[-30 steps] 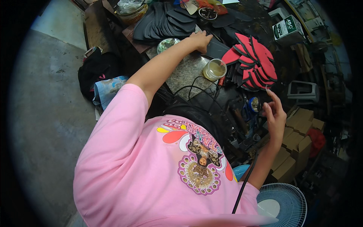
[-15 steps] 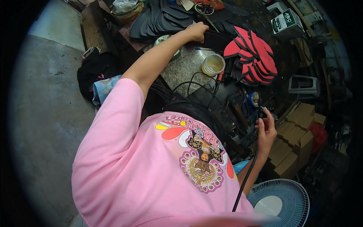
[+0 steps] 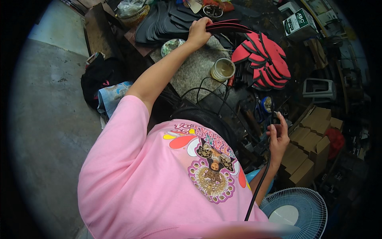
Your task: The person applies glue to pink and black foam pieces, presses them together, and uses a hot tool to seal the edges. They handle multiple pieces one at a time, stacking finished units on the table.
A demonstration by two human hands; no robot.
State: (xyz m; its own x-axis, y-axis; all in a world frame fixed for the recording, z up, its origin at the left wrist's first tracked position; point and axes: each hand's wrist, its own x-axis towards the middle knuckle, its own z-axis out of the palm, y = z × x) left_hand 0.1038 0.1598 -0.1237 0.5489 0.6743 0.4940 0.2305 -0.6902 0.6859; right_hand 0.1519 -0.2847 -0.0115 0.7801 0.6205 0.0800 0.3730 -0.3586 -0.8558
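Observation:
My left hand [image 3: 199, 34] is closed on the end of a few thin sole-shaped pieces [image 3: 229, 27], dark with red edges. They fan out to the right above the table, toward a pile of red foam sole pieces with black undersides [image 3: 264, 59]. Dark grey sole pieces [image 3: 159, 26] lie overlapped beside and behind this hand. Below it, an open jar of yellowish liquid [image 3: 223, 69] stands on a speckled stone slab [image 3: 191, 69]. My right hand [image 3: 279, 135] is raised at the right with its fingers curled. Whatever lies between its fingertips is too small to make out.
A round tin [image 3: 172, 46] sits on the slab's left side. Black cable [image 3: 260, 187] runs past my right hand. Scissors and a blue roll [image 3: 267, 104] lie nearby. Brown cardboard boxes [image 3: 304, 159], a fan [image 3: 296, 215] and a grey stool [image 3: 319, 89] stand at the right.
My left hand has drawn back a little to the left and raised the thin sole pieces, which now show fanned above the table. My right hand has barely moved.

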